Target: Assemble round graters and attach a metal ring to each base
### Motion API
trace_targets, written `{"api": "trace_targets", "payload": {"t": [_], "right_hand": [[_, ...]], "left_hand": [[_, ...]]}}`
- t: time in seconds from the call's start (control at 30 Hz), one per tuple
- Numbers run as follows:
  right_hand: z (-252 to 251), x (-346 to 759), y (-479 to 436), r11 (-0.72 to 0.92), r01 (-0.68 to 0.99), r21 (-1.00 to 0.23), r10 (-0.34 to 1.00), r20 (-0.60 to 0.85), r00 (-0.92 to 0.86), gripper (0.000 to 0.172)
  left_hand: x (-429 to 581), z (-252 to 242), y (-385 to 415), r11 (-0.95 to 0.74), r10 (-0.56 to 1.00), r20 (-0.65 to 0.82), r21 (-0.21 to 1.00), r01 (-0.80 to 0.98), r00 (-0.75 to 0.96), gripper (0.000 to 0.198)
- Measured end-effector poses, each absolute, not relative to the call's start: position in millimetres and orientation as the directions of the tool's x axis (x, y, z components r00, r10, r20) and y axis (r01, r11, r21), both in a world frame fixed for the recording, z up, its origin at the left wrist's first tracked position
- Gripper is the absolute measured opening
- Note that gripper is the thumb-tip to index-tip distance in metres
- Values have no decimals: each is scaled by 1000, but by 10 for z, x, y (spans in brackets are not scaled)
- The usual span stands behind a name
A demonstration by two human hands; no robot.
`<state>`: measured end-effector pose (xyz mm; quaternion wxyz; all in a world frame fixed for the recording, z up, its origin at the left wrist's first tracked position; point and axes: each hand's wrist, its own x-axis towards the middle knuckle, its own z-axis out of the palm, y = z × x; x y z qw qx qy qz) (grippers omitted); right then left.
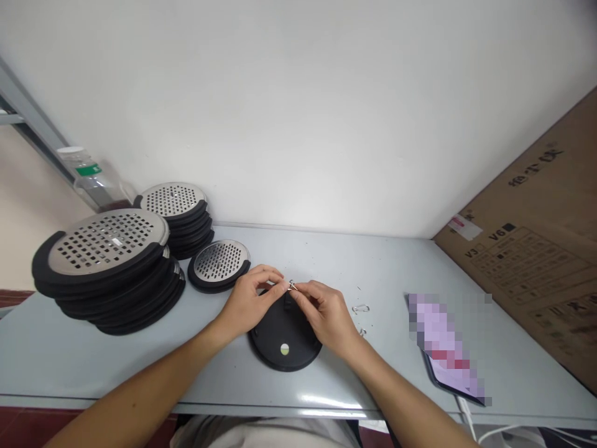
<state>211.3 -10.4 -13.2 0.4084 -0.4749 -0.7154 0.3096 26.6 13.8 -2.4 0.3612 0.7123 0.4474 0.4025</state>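
Observation:
My left hand [254,298] and my right hand [326,311] meet over the far part of a black round disc [284,333] that lies on the table. Between their fingertips is a small metal clip [291,285], pinched from both sides. The disc has a small round white and green sticker near its front edge. Right of my right hand, a wire clip [360,308] lies on the table, with another small metal piece [362,333] partly behind my wrist.
Two stacks of black-rimmed discs with perforated metal plates [112,242] [175,200] stand left, a lower one [221,261] beside them. A bottle [96,180] stands behind. On the right are a phone [448,354] with a cable and a cardboard box [527,249].

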Motion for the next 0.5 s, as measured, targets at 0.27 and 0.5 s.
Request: {"api": "trace_targets", "payload": {"t": [0.27, 0.5], "right_hand": [[-122, 2155, -76, 382, 400, -833, 924, 349, -155, 11], [-79, 2148, -113, 440, 296, -848, 882, 347, -318, 35]], "left_hand": [[250, -39, 110, -541, 839, 459, 652, 531, 291, 6], [302, -25, 68, -670, 737, 559, 535, 514, 379, 9]]}}
